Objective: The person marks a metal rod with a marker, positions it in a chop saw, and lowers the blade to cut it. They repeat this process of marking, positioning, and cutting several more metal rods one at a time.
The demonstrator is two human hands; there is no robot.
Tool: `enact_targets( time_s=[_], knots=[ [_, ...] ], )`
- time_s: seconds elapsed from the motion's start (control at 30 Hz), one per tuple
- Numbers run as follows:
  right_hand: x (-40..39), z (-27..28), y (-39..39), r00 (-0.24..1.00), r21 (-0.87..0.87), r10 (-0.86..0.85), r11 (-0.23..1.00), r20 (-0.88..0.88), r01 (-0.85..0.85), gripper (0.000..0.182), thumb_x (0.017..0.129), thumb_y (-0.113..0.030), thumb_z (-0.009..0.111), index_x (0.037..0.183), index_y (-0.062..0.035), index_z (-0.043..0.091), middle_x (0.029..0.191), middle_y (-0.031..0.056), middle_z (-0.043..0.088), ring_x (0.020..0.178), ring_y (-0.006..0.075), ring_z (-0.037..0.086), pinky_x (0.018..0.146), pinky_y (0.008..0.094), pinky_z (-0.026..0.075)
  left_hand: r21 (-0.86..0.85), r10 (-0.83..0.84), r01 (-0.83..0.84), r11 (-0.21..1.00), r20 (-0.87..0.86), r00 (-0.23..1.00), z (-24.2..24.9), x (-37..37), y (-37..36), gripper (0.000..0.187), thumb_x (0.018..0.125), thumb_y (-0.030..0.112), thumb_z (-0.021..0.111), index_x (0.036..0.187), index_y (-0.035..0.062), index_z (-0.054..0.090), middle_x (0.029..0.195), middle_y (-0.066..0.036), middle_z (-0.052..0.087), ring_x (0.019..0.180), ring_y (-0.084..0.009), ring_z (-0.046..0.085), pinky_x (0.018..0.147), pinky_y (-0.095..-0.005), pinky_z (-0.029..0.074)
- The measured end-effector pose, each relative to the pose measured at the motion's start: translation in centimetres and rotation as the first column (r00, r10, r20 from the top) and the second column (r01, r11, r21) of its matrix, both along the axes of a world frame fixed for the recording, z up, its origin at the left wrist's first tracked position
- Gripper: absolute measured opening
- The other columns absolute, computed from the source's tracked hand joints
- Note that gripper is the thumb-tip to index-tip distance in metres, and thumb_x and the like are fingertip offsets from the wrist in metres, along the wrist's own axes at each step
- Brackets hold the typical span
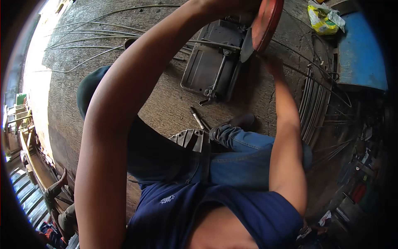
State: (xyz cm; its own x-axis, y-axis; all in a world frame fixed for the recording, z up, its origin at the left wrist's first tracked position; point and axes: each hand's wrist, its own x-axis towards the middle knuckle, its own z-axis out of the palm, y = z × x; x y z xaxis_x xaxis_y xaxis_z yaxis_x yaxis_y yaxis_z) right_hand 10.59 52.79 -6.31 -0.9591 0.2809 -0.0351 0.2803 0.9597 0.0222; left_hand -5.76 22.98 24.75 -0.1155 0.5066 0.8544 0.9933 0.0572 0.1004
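Observation:
A cut-off saw with a red blade guard (pixel 267 25) and a grey disc (pixel 247 46) stands on a dark metal base (pixel 211 62). A thin metal rod (pixel 213 43) runs across the base at the disc. My left hand (pixel 240 6) reaches to the top edge, beside the saw's upper part; its fingers are hidden. Just right of the disc, my right hand (pixel 272 64) is closed around the rod, blurred and in shadow. A clamp screw (pixel 220 70) lies along the base.
Long rods (pixel 91 33) stretch off to the left. More rods (pixel 313 99) lie bundled at right, near a blue panel (pixel 362 52) and a yellow bag (pixel 323 20). A hammer-like tool (pixel 198 118) lies by my foot. Another person's legs (pixel 60 203) show at lower left.

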Motion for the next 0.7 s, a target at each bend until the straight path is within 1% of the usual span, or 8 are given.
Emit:
enact_targets(
  time_s=[0.33, 0.37, 0.4, 0.5, 0.57, 0.6, 0.67, 0.7],
  knots=[
    [0.0, -0.4, -0.3, 0.998, 0.106, -0.047, 0.993, 0.05, 0.041, 0.065, 0.088, -0.07, 0.037, 0.101, -0.0138, 0.068, 0.091, 0.0194, 0.068, 0.086, 0.0399, 0.065, 0.073, 0.0531, 0.05, 0.003, 0.042, -0.042, 0.999, -0.052, 0.998, -1.2, 1.5, 0.1, 0.057, 0.075, 0.005, 0.063, 0.13, 0.0025, 0.049, 0.125, -0.018, 0.046, 0.122, -0.0368, 0.041, 0.1, -0.0432, 0.04],
    [0.0, -0.5, -0.4, 0.997, 0.105, -0.045, 0.994, 0.059, 0.038, 0.065, 0.088, -0.07, 0.037, 0.101, -0.0138, 0.068, 0.091, 0.0194, 0.068, 0.086, 0.0399, 0.065, 0.073, 0.0531, 0.05, 0.248, 0.181, -0.162, 0.955, -0.053, 0.982, -3.2, 1.7, 0.5, 0.05, 0.081, 0.014, 0.062, 0.128, 0.0028, 0.051, 0.124, -0.018, 0.05, 0.119, -0.0351, 0.045, 0.096, -0.0426, 0.042],
    [0.1, -0.6, -0.4, 0.998, 0.08, -0.045, 0.996, 0.033, 0.043, 0.067, 0.088, -0.071, 0.036, 0.103, -0.0143, 0.068, 0.092, 0.0195, 0.068, 0.088, 0.0397, 0.065, 0.074, 0.0534, 0.05, 0.213, 0.198, -0.21, 0.954, 0.075, 0.977, -5.4, 3.6, -1.3, 0.052, 0.081, 0.014, 0.064, 0.128, 0.0022, 0.047, 0.119, -0.019, 0.05, 0.113, -0.0359, 0.047, 0.094, -0.0447, 0.042],
    [0.0, 0.0, -0.7, 0.997, 0.042, -0.066, 0.997, 0.049, 0.064, 0.068, 0.087, -0.072, 0.036, 0.107, -0.0156, 0.068, 0.097, 0.0194, 0.068, 0.092, 0.039, 0.065, 0.078, 0.0533, 0.05, 0.081, 0.242, -0.308, 0.948, 0.448, 0.861, -13.2, 9.2, -6.4, 0.054, 0.082, 0.014, 0.068, 0.125, -0.0013, 0.039, 0.109, -0.023, 0.052, 0.096, -0.037, 0.052, 0.088, -0.0485, 0.042],
    [-0.1, -0.5, -0.4, 0.993, 0.035, -0.081, 0.996, 0.09, 0.079, 0.068, 0.086, -0.072, 0.037, 0.111, -0.0163, 0.067, 0.1, 0.0192, 0.068, 0.095, 0.0385, 0.065, 0.081, 0.0528, 0.049, -0.436, 0.434, -0.142, 0.889, 0.701, 0.566, -21.3, 14.2, -10.1, 0.066, 0.083, 0.02, 0.07, 0.132, -0.0059, 0.033, 0.118, -0.026, 0.052, 0.109, -0.0372, 0.054, 0.093, -0.0452, 0.046],
    [-0.3, -1.0, -0.1, 0.993, 0.029, -0.088, 0.996, 0.081, 0.086, 0.068, 0.086, -0.072, 0.038, 0.113, -0.0168, 0.067, 0.102, 0.0185, 0.067, 0.097, 0.0378, 0.064, 0.083, 0.052, 0.049, -0.602, 0.527, -0.052, 0.796, 0.648, 0.55, -24.6, 16.1, -11.8, 0.075, 0.082, 0.042, 0.068, 0.133, -0.0033, 0.036, 0.121, -0.027, 0.052, 0.109, -0.0402, 0.055, 0.091, -0.0453, 0.047],
    [-0.1, -1.3, 0.3, 0.993, 0.024, -0.098, 0.995, 0.072, 0.097, 0.068, 0.085, -0.072, 0.039, 0.115, -0.0174, 0.066, 0.105, 0.0177, 0.067, 0.1, 0.0372, 0.064, 0.085, 0.0512, 0.048, -0.824, 0.734, 0.185, 0.536, 0.563, 0.38, -27.3, 17.7, -12.5, 0.092, 0.075, 0.058, 0.07, 0.136, -0.0029, 0.038, 0.126, -0.024, 0.053, 0.111, -0.0352, 0.057, 0.092, -0.0418, 0.048],
    [-0.3, -0.8, 0.2, 0.989, -0.011, -0.103, 0.994, 0.101, 0.105, 0.067, 0.085, -0.072, 0.04, 0.116, -0.0176, 0.066, 0.107, 0.0169, 0.067, 0.102, 0.0367, 0.063, 0.087, 0.0506, 0.048, -0.823, 0.731, 0.188, 0.536, 0.564, 0.385, -28.6, 17.4, -12.4, 0.092, 0.075, 0.058, 0.07, 0.136, -0.0029, 0.038, 0.126, -0.024, 0.053, 0.111, -0.0352, 0.057, 0.092, -0.0418, 0.048]
  ],
)
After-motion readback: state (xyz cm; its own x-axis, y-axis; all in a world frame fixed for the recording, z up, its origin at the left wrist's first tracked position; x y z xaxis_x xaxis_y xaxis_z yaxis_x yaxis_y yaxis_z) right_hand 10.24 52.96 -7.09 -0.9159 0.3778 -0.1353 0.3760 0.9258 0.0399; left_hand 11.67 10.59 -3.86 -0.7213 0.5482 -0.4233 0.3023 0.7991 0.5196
